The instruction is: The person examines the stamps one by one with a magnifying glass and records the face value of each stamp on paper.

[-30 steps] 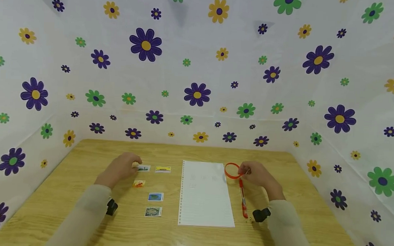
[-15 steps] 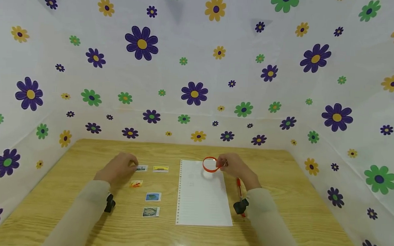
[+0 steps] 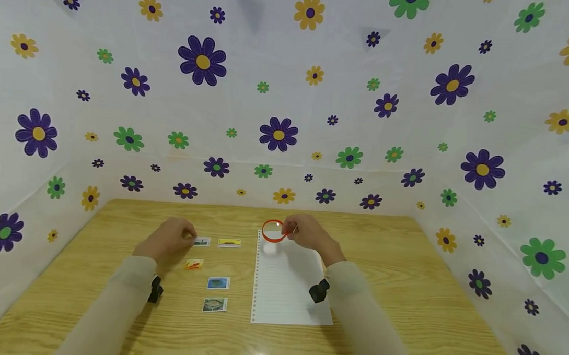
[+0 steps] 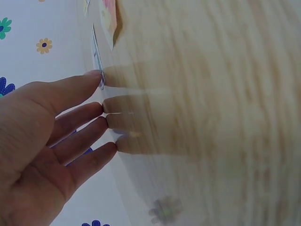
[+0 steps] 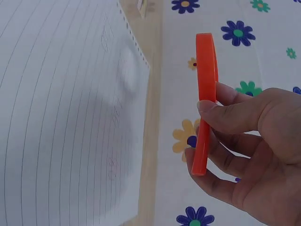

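In the head view my right hand (image 3: 306, 232) holds a red-rimmed magnifying glass (image 3: 263, 230) by its handle, over the top of a lined sheet of paper (image 3: 289, 298). The right wrist view shows the thumb and fingers around the magnifying glass (image 5: 206, 70), seen edge-on. Faint handwriting runs along the sheet there. My left hand (image 3: 167, 237) rests on the table at the upper left stamp (image 3: 202, 242). Up close, its thumb touches the edge of that stamp (image 4: 97, 54), while the other fingers, nearly straight, have their tips on the wood.
More small picture stamps lie around: a yellow one (image 3: 229, 243), a red-and-yellow one (image 3: 193, 264), a blue one (image 3: 218, 283) and a grey-green one (image 3: 214, 304). Flower-printed white cloth (image 3: 240, 92) encloses the wooden table (image 3: 417, 286) at the back and sides.
My right hand has carried the magnifying glass leftward from beside the red pen to above the paper. The pen is now hidden behind the right arm. My left hand stays at the stamp.
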The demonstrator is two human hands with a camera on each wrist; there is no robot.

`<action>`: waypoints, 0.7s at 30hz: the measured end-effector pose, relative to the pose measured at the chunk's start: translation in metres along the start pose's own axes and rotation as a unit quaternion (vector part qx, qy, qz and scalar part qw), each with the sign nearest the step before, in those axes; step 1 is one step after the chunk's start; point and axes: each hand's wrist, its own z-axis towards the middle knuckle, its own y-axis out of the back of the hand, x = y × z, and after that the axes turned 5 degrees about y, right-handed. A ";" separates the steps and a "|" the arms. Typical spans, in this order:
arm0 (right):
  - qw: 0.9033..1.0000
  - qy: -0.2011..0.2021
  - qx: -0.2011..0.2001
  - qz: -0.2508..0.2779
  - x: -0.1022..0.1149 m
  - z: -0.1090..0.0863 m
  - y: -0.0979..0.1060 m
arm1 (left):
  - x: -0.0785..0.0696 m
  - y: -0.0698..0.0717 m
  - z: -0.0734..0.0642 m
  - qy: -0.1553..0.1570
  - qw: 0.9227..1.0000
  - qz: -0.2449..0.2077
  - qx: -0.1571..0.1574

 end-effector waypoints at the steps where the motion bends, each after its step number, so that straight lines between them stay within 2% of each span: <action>1: 1.000 0.005 0.000 0.000 0.004 0.002 -0.003 | 0.000 0.000 0.000 -0.001 1.000 0.002 -0.001; 9: 0.999 0.043 0.002 -0.031 0.025 0.015 -0.025 | -0.007 0.002 -0.001 0.027 0.999 0.018 0.010; 14: 0.998 0.054 0.001 -0.036 0.034 0.024 -0.035 | -0.008 0.003 -0.002 0.023 1.000 0.016 0.011; 21: 0.998 0.057 -0.002 -0.033 0.048 0.036 -0.048 | -0.009 0.004 -0.002 0.035 0.999 0.018 0.013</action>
